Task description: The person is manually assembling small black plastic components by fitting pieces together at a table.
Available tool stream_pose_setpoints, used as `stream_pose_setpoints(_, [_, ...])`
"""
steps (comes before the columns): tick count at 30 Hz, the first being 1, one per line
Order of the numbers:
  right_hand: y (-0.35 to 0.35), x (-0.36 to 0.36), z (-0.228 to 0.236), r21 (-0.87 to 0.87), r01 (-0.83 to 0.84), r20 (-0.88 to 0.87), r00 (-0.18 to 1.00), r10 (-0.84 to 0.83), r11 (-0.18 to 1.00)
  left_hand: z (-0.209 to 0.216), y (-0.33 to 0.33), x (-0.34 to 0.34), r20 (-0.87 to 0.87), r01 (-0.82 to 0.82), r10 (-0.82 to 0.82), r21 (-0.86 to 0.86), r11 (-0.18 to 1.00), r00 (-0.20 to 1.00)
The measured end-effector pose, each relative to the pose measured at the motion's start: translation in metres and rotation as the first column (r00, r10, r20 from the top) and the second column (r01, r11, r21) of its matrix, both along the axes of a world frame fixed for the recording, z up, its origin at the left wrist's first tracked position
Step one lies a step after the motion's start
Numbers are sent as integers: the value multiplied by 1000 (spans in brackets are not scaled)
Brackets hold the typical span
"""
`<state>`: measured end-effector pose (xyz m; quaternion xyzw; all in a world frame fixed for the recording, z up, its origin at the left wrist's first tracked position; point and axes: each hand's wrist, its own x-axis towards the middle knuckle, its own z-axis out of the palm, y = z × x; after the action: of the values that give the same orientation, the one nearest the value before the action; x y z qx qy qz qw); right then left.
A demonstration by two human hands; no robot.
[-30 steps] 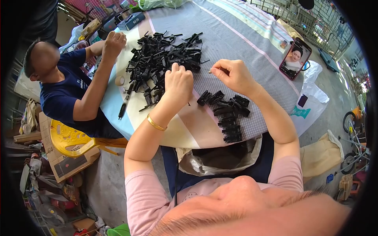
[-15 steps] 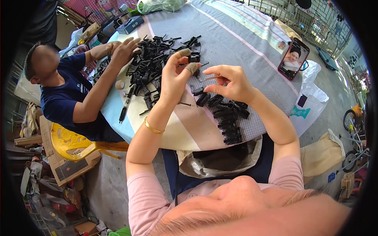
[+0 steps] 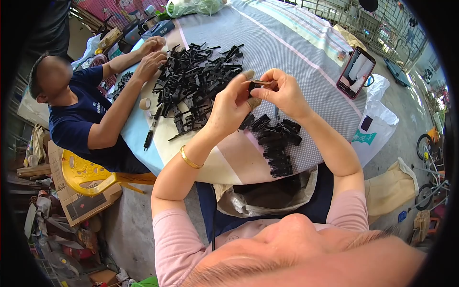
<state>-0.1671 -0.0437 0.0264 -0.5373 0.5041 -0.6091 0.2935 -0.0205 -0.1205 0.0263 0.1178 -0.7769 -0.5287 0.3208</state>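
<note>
Over the table's middle, my two hands meet around a small black plastic piece (image 3: 253, 86). My left hand (image 3: 229, 103) is closed on it, with tan covers on its thumb and a fingertip. My right hand (image 3: 286, 95) pinches a thin tan band (image 3: 258, 82) against the piece; whether the band goes round it is hidden by the fingers. Left of my hands spreads a loose heap of black plastic parts (image 3: 191, 71). Nearer to me, on the right, black parts lie in neat bundles (image 3: 278, 148).
A co-worker (image 3: 79, 105) at the left handles parts at the heap's edge. A tape roll (image 3: 145, 103) and a black pen-like tool (image 3: 151, 135) lie between us. A phone (image 3: 356, 71) stands at the right. An open sack (image 3: 229, 200) sits below the table edge (image 3: 224, 181).
My hands have come together, my left moving right, and the tan band now touches the black piece. The co-worker's hands have shifted, one reaching farther back. The phone's picture has changed.
</note>
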Motion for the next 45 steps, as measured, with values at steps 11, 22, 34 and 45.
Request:
stream_pose_setpoints(11, [5,2,2,1,-45,-108,993,45,999,-5,1,-2,-120,-125,118,-46,991,986])
stream_pose_setpoints(22, [11,4,10,203,-138,86,989,122,969,-3,7,2,-295,-355,236,-471,807,926])
stream_pose_setpoints(34, [3,7,-1,-247,36,-260,960,-102,968,8,5,-4,-269,52,66,408,911,961])
stream_pose_setpoints(45, [6,-3,5,-442,-107,-361,930,-67,891,0,-9,6,-311,406,-262,703,584,914])
